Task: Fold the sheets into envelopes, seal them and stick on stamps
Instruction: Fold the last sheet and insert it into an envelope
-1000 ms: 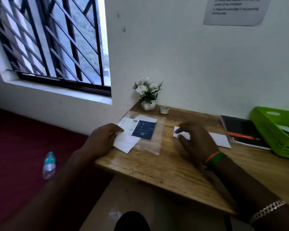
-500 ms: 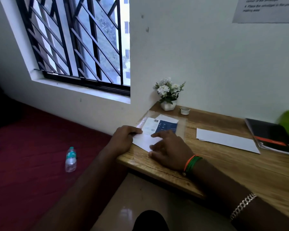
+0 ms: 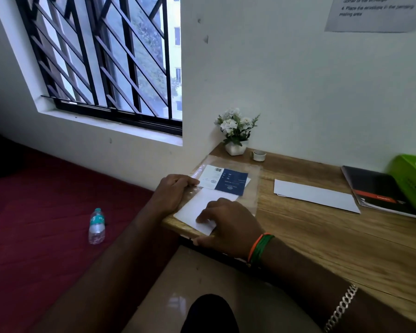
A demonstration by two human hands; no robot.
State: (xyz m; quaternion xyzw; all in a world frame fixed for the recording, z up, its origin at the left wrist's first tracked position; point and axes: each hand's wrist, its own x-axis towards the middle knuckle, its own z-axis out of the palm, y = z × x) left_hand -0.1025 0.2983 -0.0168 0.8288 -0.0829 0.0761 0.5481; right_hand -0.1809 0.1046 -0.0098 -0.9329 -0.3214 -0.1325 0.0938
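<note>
White paper, a small envelope (image 3: 197, 212), lies at the near left corner of the wooden tabletop (image 3: 322, 236), partly drawn out of a clear plastic sleeve (image 3: 250, 188) that also holds a blue and white card (image 3: 226, 182). The right hand (image 3: 228, 224) lies on the envelope with its fingers spread flat and its thumb at the tabletop's near edge; half a second ago it sat farther back, over the card, and a second ago it was well to the right on the long white envelope (image 3: 315, 194). The left hand (image 3: 172, 191) presses the sleeve's left edge with curled fingers, much as before; whether it pinches the plastic I cannot tell. More of the small envelope shows now than earlier. Far behind the sleeve stand a flower pot (image 3: 235, 147) and a tape roll (image 3: 259, 155). At the right lie a dark notebook (image 3: 380, 188) and a green basket (image 3: 413, 181). A water bottle (image 3: 96, 225) lies on the red floor at the left.
</note>
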